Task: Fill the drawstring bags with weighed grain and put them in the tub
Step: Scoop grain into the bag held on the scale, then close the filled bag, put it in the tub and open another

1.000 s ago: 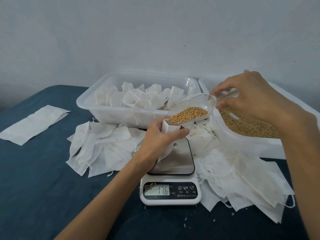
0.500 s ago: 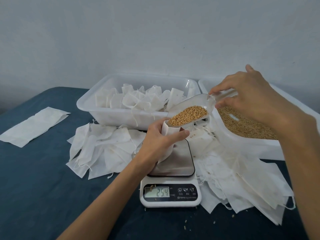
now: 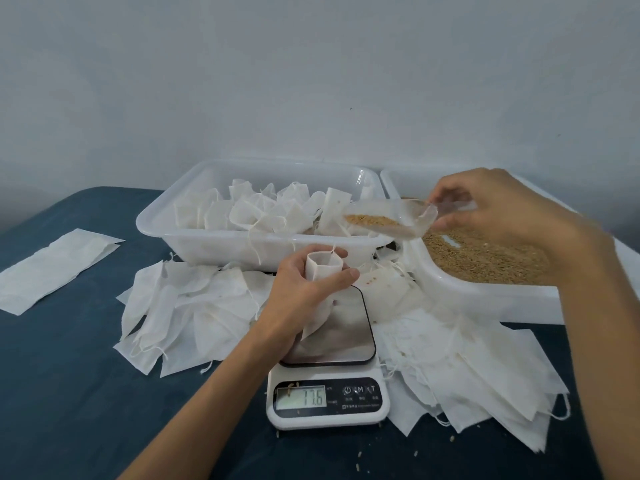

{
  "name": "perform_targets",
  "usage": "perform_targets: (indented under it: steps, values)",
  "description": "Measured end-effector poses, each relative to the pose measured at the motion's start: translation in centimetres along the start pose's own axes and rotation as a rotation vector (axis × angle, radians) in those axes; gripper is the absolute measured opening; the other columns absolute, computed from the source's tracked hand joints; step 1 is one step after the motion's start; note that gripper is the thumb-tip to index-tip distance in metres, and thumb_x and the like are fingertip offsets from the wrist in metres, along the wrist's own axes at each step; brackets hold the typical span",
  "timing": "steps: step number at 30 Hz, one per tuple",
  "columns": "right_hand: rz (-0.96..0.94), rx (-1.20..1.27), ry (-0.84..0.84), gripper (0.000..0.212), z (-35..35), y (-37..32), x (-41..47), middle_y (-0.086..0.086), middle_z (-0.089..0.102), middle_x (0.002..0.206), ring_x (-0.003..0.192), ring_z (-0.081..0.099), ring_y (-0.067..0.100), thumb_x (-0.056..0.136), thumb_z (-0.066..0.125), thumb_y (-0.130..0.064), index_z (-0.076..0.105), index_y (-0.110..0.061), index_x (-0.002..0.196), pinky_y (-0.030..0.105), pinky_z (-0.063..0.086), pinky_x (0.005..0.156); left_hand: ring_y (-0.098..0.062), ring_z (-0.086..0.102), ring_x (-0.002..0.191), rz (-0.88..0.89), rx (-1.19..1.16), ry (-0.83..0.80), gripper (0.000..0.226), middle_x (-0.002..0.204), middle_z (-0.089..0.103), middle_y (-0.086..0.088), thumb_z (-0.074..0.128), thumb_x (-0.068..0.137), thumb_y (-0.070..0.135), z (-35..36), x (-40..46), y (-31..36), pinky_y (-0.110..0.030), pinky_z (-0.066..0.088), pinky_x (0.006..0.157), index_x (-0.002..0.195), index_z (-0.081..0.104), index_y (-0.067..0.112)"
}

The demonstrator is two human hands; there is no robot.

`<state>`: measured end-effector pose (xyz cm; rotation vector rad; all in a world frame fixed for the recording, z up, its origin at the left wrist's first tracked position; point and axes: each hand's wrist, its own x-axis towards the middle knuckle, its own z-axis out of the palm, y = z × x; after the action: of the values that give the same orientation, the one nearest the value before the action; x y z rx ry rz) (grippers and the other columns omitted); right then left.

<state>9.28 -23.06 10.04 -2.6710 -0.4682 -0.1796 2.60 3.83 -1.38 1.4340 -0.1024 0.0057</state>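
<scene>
My left hand grips a white drawstring bag upright on the steel platform of a white kitchen scale, the bag's mouth held open. The display reads 77.6. My right hand holds a clear plastic scoop by its handle, lifted above and to the right of the bag, with a thin layer of grain left in it. Behind the scale, a clear tub holds several filled white bags. A second tub at the right holds loose golden grain.
Flat empty bags lie in heaps left and right of the scale. A folded white sheet lies at the far left on the dark blue tabletop. A few stray grains dot the cloth in front of the scale. A pale wall stands behind.
The scoop has risen off the bag's mouth and moved right, with much less grain in it. The scale reading has climbed from 17.6 through 25.4 to 77.6.
</scene>
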Motion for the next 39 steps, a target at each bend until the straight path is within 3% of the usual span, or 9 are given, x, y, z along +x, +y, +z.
perform_targets:
  steps: [9,14,17,21,25,29,31,34,39]
  values:
    - [0.451,-0.249,-0.214,0.018,-1.2,8.1,-0.5,0.003,0.063,0.106,0.094,0.058,0.021,0.089,0.077,-0.020,0.060,-0.020,0.095,0.033,0.043,0.076,-0.022,0.068,0.082,0.024,0.016,0.020,0.034,0.088,0.073,-0.008,0.086,0.082,0.009,-0.5,0.0,-0.2,-0.028,0.055,0.064,0.113,0.073,0.015]
    - [0.538,-0.331,-0.331,0.011,1.5,10.3,-0.6,0.002,0.067,0.095,0.079,0.059,0.014,0.089,0.075,-0.015,0.073,-0.012,0.100,0.029,0.048,0.063,-0.020,0.073,0.082,0.032,0.047,0.023,0.045,0.095,0.075,-0.012,0.094,0.070,0.020,0.0,0.0,-0.2,-0.026,0.058,0.062,0.110,0.076,0.020]
    - [0.583,-0.319,-0.315,0.018,2.4,10.7,-0.4,0.005,0.068,0.111,0.097,0.062,0.021,0.087,0.077,-0.014,0.071,-0.013,0.104,0.036,0.055,0.082,-0.015,0.073,0.077,0.048,0.073,0.030,0.028,0.090,0.076,-0.008,0.083,0.084,0.010,0.1,0.2,-0.4,-0.020,0.054,0.059,0.110,0.076,0.018]
    - [0.419,-0.301,-0.039,0.031,2.0,7.6,-0.2,0.003,0.065,0.121,0.106,0.060,0.020,0.089,0.076,-0.020,0.066,-0.017,0.118,0.033,0.048,0.086,-0.008,0.068,0.070,0.082,0.200,0.016,0.013,0.074,0.072,0.000,0.062,0.102,0.005,0.5,0.6,-0.8,-0.023,0.054,0.066,0.110,0.072,0.010]
    - [-0.025,0.064,0.370,0.002,5.2,-0.9,-3.9,-0.019,0.065,0.079,0.072,0.062,-0.001,0.096,0.067,-0.029,0.066,-0.031,0.094,0.011,0.043,0.061,-0.015,0.070,0.084,0.129,0.305,0.008,0.025,0.077,0.075,0.003,0.045,0.112,0.020,1.0,0.3,-0.6,-0.030,0.055,0.079,0.111,0.069,0.013]
    - [-0.261,0.391,0.232,0.010,10.0,-6.6,-8.2,-0.013,0.062,0.075,0.069,0.061,0.013,0.099,0.062,-0.033,0.064,-0.036,0.090,0.022,0.047,0.063,-0.008,0.072,0.098,0.280,0.598,0.024,0.032,0.094,0.080,0.004,0.043,0.113,0.028,0.1,-0.4,0.8,-0.018,0.050,0.087,0.113,0.071,0.013]
    - [-0.294,0.456,0.193,0.010,11.4,-7.2,-8.6,-0.013,0.064,0.077,0.072,0.063,0.015,0.099,0.061,-0.034,0.063,-0.039,0.091,0.022,0.049,0.065,-0.019,0.068,0.099,0.466,0.888,0.001,0.029,0.100,0.077,-0.003,0.047,0.111,0.018,-1.0,-0.3,2.1,-0.030,0.050,0.090,0.107,0.072,0.005]
    - [-0.277,0.532,0.191,0.010,12.8,-7.0,-8.5,-0.010,0.065,0.073,0.071,0.064,0.016,0.099,0.063,-0.035,0.065,-0.039,0.090,0.023,0.051,0.066,-0.029,0.057,0.086,0.671,1.207,0.116,0.037,0.094,0.064,-0.008,0.047,0.109,0.028,-3.0,0.1,5.0,-0.046,0.049,0.070,0.096,0.069,0.001]
    - [-0.197,0.628,0.223,0.012,13.4,-5.7,-7.8,-0.004,0.064,0.064,0.061,0.062,0.016,0.098,0.066,-0.027,0.068,-0.034,0.088,0.028,0.051,0.062,-0.041,0.049,0.061,0.743,1.058,0.522,0.041,0.065,0.055,-0.016,0.044,0.112,0.021,-7.2,3.9,10.5,-0.050,0.039,0.058,0.084,0.059,-0.004]
